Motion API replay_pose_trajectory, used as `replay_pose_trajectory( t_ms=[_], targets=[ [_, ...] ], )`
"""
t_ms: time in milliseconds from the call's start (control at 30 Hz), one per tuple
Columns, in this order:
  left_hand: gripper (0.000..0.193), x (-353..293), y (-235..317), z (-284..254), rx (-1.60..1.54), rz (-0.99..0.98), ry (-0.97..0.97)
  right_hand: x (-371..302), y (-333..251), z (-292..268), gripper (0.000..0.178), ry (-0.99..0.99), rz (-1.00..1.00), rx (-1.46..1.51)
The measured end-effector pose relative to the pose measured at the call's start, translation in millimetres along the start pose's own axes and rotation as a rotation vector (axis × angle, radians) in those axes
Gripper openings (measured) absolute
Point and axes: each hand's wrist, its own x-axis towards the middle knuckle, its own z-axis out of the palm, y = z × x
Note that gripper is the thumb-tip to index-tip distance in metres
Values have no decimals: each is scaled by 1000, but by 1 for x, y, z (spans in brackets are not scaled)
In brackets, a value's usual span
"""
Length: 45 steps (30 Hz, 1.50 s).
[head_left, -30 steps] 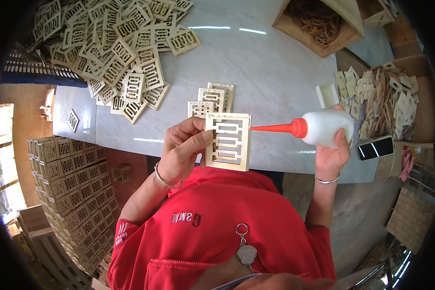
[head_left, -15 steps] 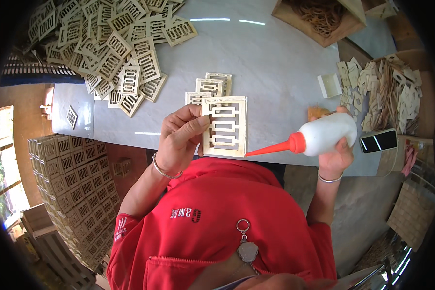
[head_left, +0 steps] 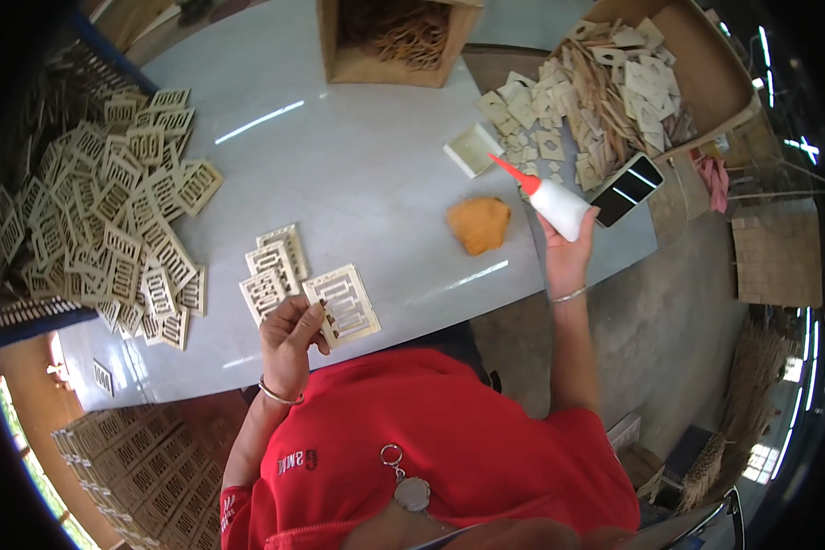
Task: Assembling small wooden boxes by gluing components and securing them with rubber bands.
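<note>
Now the right hand (head_left: 566, 257), gripping the glue bottle (head_left: 552, 199), has swung away from the panel (head_left: 344, 303); the left hand (head_left: 289, 341) still pinches it over the bench (head_left: 376, 165).

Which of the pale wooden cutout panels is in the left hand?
The pale wooden slotted panel at the table's near edge, pinched at its left side by the left hand. The like panels just behind it lie untouched.

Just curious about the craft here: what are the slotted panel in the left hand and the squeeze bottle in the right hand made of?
The slotted panel looks like thin pale wood or plywood, unfinished and matte, with cleanly cut slots. The squeeze bottle looks like soft white plastic, slightly glossy, with a red pointed nozzle.
</note>
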Motion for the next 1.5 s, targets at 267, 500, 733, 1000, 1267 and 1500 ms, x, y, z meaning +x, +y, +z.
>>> replay_pose_trajectory(
  t_ms=[267,500,733,1000,1267,1500],
  targets=[
    [13,17,-25,19,135,-25,-5,31,39,-17,39,120,-198,-405],
    [15,28,-30,21,232,-38,2,86,-1,-1,26,10,-429,-1125],
    [15,34,-37,25,281,-13,33,164,-9,16,57,-105,-183,-1919],
    [16,38,-43,25,347,50,32,167,-14,20,43,-274,-188,-2114],
    [33,38,-45,18,466,166,14,118,-36,30,27,-65,-294,-1209],
    [41,34,-46,20,556,211,55,25,-31,94,31,-432,-124,-714]
  ],
)
